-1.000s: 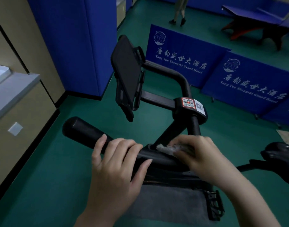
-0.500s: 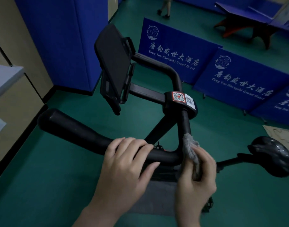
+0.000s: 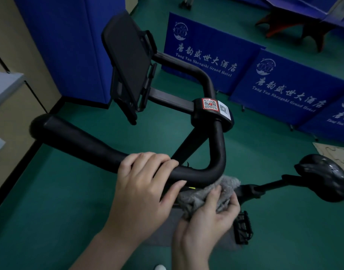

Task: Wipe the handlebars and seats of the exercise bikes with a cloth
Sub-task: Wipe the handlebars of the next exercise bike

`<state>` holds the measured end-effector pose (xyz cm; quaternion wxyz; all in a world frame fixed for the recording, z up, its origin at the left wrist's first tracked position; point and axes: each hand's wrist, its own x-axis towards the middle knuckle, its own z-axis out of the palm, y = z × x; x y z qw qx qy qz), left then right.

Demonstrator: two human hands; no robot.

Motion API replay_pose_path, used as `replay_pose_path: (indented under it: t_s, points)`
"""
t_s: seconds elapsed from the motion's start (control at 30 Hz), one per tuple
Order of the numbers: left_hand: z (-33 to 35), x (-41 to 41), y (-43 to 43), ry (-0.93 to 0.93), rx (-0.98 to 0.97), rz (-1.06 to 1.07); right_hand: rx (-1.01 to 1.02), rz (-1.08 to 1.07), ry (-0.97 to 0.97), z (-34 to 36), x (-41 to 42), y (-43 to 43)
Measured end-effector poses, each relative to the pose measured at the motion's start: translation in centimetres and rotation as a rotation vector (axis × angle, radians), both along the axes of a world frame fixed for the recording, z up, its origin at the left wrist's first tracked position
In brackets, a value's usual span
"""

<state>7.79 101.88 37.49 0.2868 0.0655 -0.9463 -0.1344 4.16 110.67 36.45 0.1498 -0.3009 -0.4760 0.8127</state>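
half a second ago the right hand (image 3: 208,217) held the grey cloth (image 3: 224,185) up against the upright stretch of the handlebar (image 3: 85,141), just under the clamp (image 3: 212,114). now the hand sits lower, palm turned up. the cloth is bunched beneath the outside of the bend, at 5 o'clock from it, touching the bar's underside as far as the view tells. the fingers and thumb curl round the cloth and hold it. the left hand (image 3: 144,184) keeps the same place on the bar, fingers wrapped over the top and thumb below, gripping it just to the 9 o'clock side of the bend.

the near arm of the handlebar has its long axis from 10 o'clock to 4 o'clock. its rounded free end points to 10 o'clock, at the picture's left, and the bend is at the 4 o'clock end, near the middle. from the bend the bar turns up toward 12 o'clock into the clamp, which carries two qr stickers (image 3: 210,103). a second arm leaves the clamp toward 11 o'clock, passing behind a black phone cradle (image 3: 128,61).

the seat (image 3: 323,176) is at 3 o'clock from the cloth, well apart from both hands, its post reaching back toward 9 o'clock. a pedal (image 3: 242,227) shows at 4 o'clock from the right hand. blue banners (image 3: 206,51) stand on the green floor (image 3: 50,211) at 1 o'clock.
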Motion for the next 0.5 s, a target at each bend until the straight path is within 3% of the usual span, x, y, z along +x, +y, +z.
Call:
replay_pose_path:
  t_s: [0.37, 0.5]
  points:
    - [-0.1, 0.0, -0.1, 0.021, -0.034, 0.005, -0.35, 0.173, -0.162, 0.3, -0.5, 0.7]
    - [0.2, 0.0, 0.3, -0.006, -0.028, 0.036, -0.319, 0.242, -0.139, -0.1, -0.4, 1.4]
